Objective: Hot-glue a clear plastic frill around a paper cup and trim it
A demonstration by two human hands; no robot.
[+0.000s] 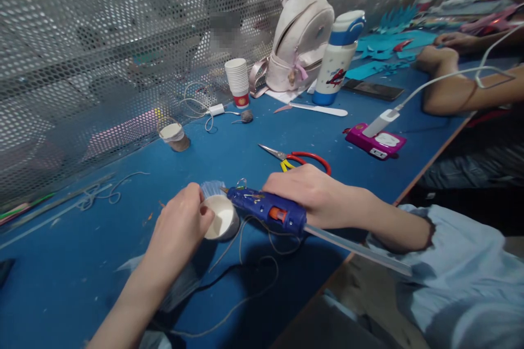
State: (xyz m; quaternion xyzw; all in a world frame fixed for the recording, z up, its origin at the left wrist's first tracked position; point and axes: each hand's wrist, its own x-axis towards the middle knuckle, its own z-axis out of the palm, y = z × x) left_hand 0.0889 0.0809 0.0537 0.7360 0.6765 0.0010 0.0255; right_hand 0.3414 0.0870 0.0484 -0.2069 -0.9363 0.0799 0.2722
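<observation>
My left hand point(184, 215) pinches the rim of a small paper cup point(221, 221), its pale inside facing up toward me. A strip of sheer bluish fringe or mesh point(213, 188) stands at the cup's far edge. In my right hand point(311, 193) is a blue glue gun point(262, 207), its nozzle pointing left at the fringe, close to the rim. Whether the nozzle touches is too small to tell. A clear glue stick point(360, 251) juts from the gun's back end. Loose grey string point(245, 300) trails on the table below the cup.
Red-handled scissors point(309, 158) lie just beyond my right hand. Behind are a wrapped cup point(179, 140), stacked paper cups point(236, 82), a craft knife point(319, 109), a bottle point(335, 60) and a backpack point(303, 38). At right are a magenta power strip point(379, 142) and another person's arms point(454, 79).
</observation>
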